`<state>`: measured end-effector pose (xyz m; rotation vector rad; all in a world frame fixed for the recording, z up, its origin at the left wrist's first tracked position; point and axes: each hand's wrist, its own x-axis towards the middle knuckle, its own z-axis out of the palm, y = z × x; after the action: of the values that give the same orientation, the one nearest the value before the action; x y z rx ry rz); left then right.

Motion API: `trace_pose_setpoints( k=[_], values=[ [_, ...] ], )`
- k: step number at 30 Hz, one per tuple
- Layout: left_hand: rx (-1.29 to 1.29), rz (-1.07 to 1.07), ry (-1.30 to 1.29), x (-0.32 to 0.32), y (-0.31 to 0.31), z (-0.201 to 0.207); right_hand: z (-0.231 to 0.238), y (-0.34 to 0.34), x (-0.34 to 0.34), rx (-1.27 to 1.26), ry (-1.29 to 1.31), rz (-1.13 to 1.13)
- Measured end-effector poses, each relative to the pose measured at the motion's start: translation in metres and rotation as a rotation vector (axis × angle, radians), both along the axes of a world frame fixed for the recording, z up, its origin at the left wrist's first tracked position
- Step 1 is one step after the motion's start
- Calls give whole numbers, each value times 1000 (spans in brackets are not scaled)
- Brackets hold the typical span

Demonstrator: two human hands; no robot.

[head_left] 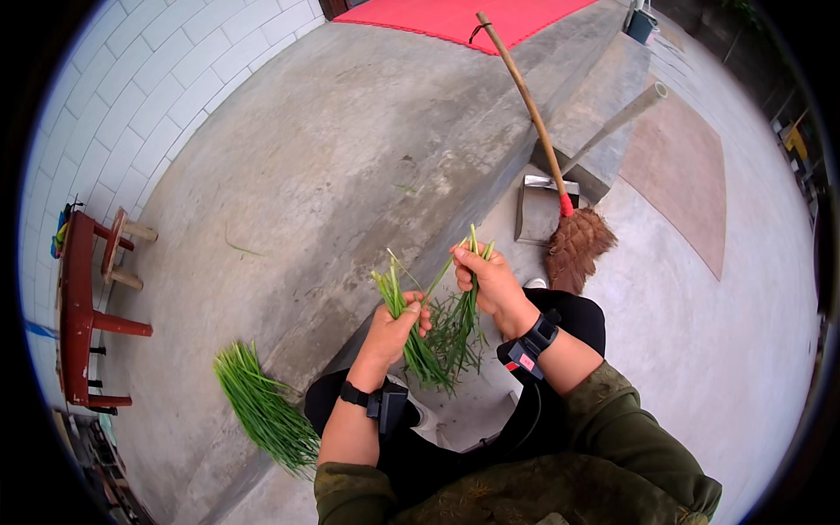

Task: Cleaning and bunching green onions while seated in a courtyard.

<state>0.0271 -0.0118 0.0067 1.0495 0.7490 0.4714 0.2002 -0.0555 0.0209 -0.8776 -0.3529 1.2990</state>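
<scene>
Bunches in both hands at the near middle, furniture left, sweeping tools right.
The left hand (398, 328) holds the left bunch (391, 290); just right and slightly farther, the right hand (490, 280) holds the right bunch (473, 302). Nearer and left, a pile (262, 407) lies on the platform (289, 175), by its edge. Farther off, left of the hands, a stray stalk (243, 249) lies there too. At the far left, a bench (77, 319) stands before the wall (131, 79), a stool (111, 249) to its right. Right of the hands and farther are a broom (577, 245) and, just left of its head, a dustpan (531, 216). A mat (455, 16) lies at the far middle, a bucket (641, 26) at the far right.
</scene>
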Motion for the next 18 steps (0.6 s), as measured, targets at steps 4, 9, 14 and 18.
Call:
trace_pose_setpoints(
  k=[4,9,14,18],
  values=[
    [0,-15,28,0,0,2,6,2,13,70,23,-93],
    [51,52,52,-4,5,1,14,-2,48,145,61,-277],
    [146,124,102,-24,17,6,14,-8,64,182,114,-310],
    [43,384,34,-35,26,8,15,-8,60,187,111,-217]
  ],
)
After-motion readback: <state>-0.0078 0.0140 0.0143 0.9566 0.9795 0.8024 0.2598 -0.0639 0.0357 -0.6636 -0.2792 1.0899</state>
